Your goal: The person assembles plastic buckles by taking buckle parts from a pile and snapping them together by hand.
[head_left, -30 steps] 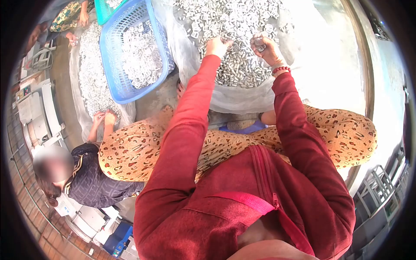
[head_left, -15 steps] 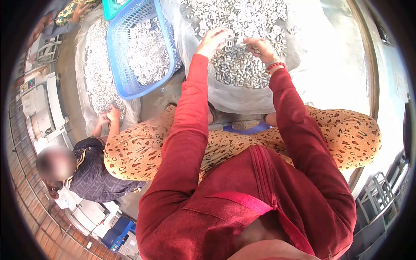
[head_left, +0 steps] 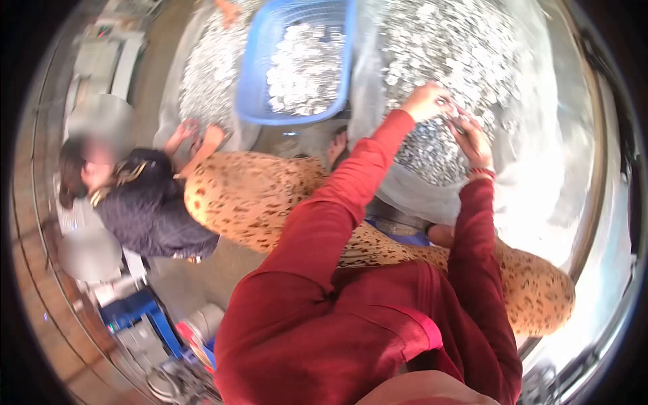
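Observation:
Over a heap of small silvery metal pieces (head_left: 432, 152) on a whitish sheet, my two hands come close together. My left hand (head_left: 428, 102) has its fingers bent around something small that I cannot make out. Just to its right, my right hand (head_left: 471, 137), with a red bead bracelet at the wrist, is closed with thumb and fingers pinched near the left fingertips; what it holds is too blurred to tell. Brighter pieces (head_left: 466, 47) lie spread beyond the hands.
A blue basket (head_left: 248, 88) of silvery pieces stands left of the heap. Farther left, a person in dark clothes (head_left: 152, 206) has both hands at another pile (head_left: 206, 88). Another person's hand (head_left: 228, 12) shows at the top. Machines (head_left: 138, 324) stand at lower left.
The view has swung, so the heap and basket appear farther right. My hands, apart before, have come together at the fingertips.

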A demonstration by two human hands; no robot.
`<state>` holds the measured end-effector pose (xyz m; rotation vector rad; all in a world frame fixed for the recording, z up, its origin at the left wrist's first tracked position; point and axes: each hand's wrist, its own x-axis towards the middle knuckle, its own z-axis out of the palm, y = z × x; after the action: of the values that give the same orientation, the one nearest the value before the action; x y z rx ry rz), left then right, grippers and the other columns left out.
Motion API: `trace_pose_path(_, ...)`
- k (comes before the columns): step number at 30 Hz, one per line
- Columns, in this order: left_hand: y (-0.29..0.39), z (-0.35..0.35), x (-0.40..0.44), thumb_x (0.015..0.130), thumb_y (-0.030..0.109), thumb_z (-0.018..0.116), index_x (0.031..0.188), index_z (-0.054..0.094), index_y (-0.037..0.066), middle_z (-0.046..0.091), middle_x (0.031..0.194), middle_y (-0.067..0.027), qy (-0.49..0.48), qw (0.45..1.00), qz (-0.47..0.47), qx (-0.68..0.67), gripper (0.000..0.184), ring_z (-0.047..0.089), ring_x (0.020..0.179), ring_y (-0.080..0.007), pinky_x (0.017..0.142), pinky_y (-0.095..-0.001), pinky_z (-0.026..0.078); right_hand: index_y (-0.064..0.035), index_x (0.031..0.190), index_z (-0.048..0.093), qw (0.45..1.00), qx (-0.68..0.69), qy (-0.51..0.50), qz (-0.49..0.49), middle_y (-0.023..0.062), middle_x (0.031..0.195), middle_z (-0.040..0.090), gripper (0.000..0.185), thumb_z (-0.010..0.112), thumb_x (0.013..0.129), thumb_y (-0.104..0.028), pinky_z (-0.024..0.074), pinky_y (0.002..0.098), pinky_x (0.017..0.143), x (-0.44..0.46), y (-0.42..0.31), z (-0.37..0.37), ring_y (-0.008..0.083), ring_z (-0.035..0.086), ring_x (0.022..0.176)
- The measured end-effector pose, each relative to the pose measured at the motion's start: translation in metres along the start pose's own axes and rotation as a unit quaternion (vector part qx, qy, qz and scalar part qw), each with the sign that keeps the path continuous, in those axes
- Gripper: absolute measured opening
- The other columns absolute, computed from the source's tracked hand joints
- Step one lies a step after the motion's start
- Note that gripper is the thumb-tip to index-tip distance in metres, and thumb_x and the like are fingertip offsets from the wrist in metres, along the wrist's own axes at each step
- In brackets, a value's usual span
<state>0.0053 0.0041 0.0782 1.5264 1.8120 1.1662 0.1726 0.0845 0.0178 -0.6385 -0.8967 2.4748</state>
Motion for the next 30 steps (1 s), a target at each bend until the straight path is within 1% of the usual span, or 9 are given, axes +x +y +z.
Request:
trace_pose_path(2,0.002,-0.010,-0.002,0.068,0.030,0.066,0.082,0.064,0.011,0.060,0.084,-0.0083,-0.033,0.994,0.021,0.102,0.024,0.057,0.079,-0.0267,0.073,-0.0354,0.044,0.0044,0.107,0.050,0.991,-0.070,0.032,0.113,0.0149,0.091,0.060,0.032,0.059,0.076,0.000,0.0498,0.0274,0.070,-0.004,-0.020,0.017,0.0212,0.061,0.079)
trace_pose_path(8,0.047,-0.030,-0.001,0.066,0.030,0.067,0.080,0.066,0.013,0.064,0.078,-0.0075,-0.107,0.987,-0.086,0.078,0.022,0.060,0.072,-0.0226,0.068,-0.0329,0.045,0.0016,0.094,0.054,0.957,-0.233,-0.048,0.169,0.0135,0.083,0.062,0.019,0.060,0.077,-0.006,0.0440,0.0211,0.053,-0.007,-0.045,0.031,0.0159,0.060,0.068)
trace_pose_path(12,0.044,-0.034,0.006,0.069,0.033,0.067,0.082,0.066,0.015,0.064,0.079,-0.0057,0.006,0.998,-0.061,0.009,0.023,0.061,0.074,-0.0211,0.069,-0.0314,0.046,0.0018,0.086,0.054,0.996,0.038,-0.022,0.083,0.0114,0.079,0.057,0.013,0.060,0.077,-0.005,0.0331,0.0197,0.046,-0.001,-0.030,0.016,0.0114,0.047,0.056)
trace_pose_path(16,0.030,-0.030,-0.001,0.072,0.034,0.066,0.089,0.065,0.013,0.063,0.089,-0.0069,0.017,0.998,-0.057,0.025,0.027,0.058,0.083,-0.0218,0.073,-0.0323,0.045,0.0009,0.087,0.052,0.955,0.278,-0.090,0.049,0.0096,0.083,0.053,0.011,0.058,0.078,-0.003,0.0329,0.0222,0.052,0.010,-0.009,0.026,0.0141,0.044,0.070)
trace_pose_path(20,0.007,-0.029,0.002,0.075,0.027,0.064,0.091,0.061,0.011,0.062,0.087,-0.0063,0.052,0.999,-0.007,0.015,0.023,0.057,0.082,-0.0175,0.073,-0.0308,0.045,0.0011,0.092,0.053,0.957,0.271,0.057,0.092,0.0078,0.083,0.053,0.014,0.056,0.079,-0.001,0.0424,0.0248,0.062,0.013,0.003,0.034,0.0168,0.049,0.073)
trace_pose_path(21,0.018,-0.038,0.002,0.076,0.026,0.063,0.092,0.059,0.010,0.061,0.088,-0.0051,-0.005,0.988,-0.145,-0.047,0.023,0.057,0.083,-0.0152,0.073,-0.0300,0.045,0.0015,0.093,0.053,0.959,0.234,0.126,0.098,0.0080,0.083,0.054,0.015,0.056,0.079,-0.001,0.0437,0.0255,0.064,0.011,0.000,0.043,0.0171,0.050,0.074)
trace_pose_path(22,0.029,-0.044,0.002,0.076,0.025,0.063,0.095,0.057,0.009,0.061,0.089,-0.0045,-0.007,0.986,-0.144,-0.087,0.025,0.056,0.084,-0.0145,0.075,-0.0281,0.044,0.0023,0.093,0.053,0.975,0.167,0.134,0.059,0.0085,0.083,0.054,0.015,0.056,0.079,-0.001,0.0438,0.0253,0.064,0.011,0.006,0.046,0.0175,0.050,0.074)
trace_pose_path(25,0.008,-0.043,0.009,0.079,0.019,0.060,0.094,0.058,0.007,0.061,0.092,-0.0037,0.047,0.995,-0.049,-0.072,0.019,0.056,0.087,-0.0131,0.078,-0.0269,0.043,0.0049,0.091,0.053,0.952,0.288,-0.021,0.095,0.0105,0.082,0.054,0.014,0.055,0.079,0.000,0.0438,0.0234,0.060,0.013,-0.003,0.061,0.0181,0.051,0.072)
trace_pose_path(30,0.030,-0.066,0.006,0.080,0.025,0.058,0.096,0.061,0.008,0.062,0.093,-0.0041,-0.002,0.997,-0.060,-0.054,0.023,0.056,0.090,-0.0140,0.082,-0.0274,0.041,0.0069,0.090,0.053,0.963,0.245,-0.020,0.107,0.0144,0.080,0.053,0.013,0.055,0.079,0.001,0.0389,0.0222,0.052,0.014,-0.007,0.071,0.0175,0.049,0.068)
